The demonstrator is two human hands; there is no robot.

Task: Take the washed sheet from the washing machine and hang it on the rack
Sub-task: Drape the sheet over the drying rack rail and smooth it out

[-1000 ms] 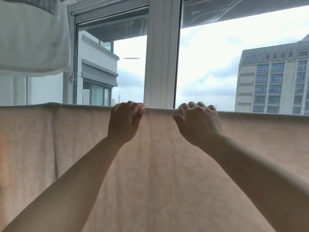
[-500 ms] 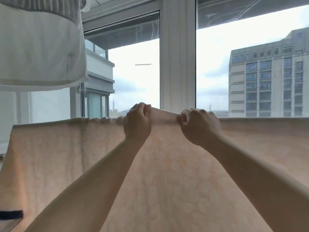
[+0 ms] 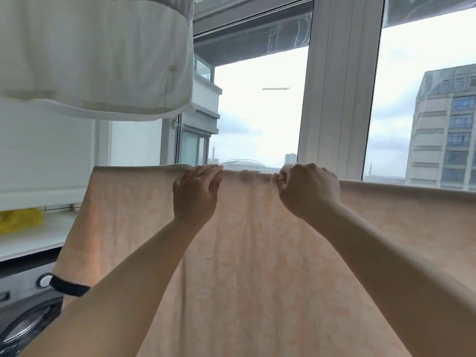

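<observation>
Sheet (image 3: pixel 257 253) edge now shows at left of frame, so I keep left hand (image 3: pixel 195 194) and right hand (image 3: pixel 307 189) gripping its top, spreading it.

Sheet (image 3: pixel 257 266) hanging across the front, left hand (image 3: pixel 193 194) and right hand (image 3: pixel 309 191) side by side on its top edge, washing machine (image 3: pixel 25 318) low left behind it, window frame (image 3: pixel 340 86) beyond, hung cloth (image 3: pixel 95 55) above left.

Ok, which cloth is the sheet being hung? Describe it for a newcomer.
Below the big window's white upright post, the pale peach patterned sheet hangs, the left hand and the right hand at its top edge. The white fabric hangs higher, upper left.
</observation>
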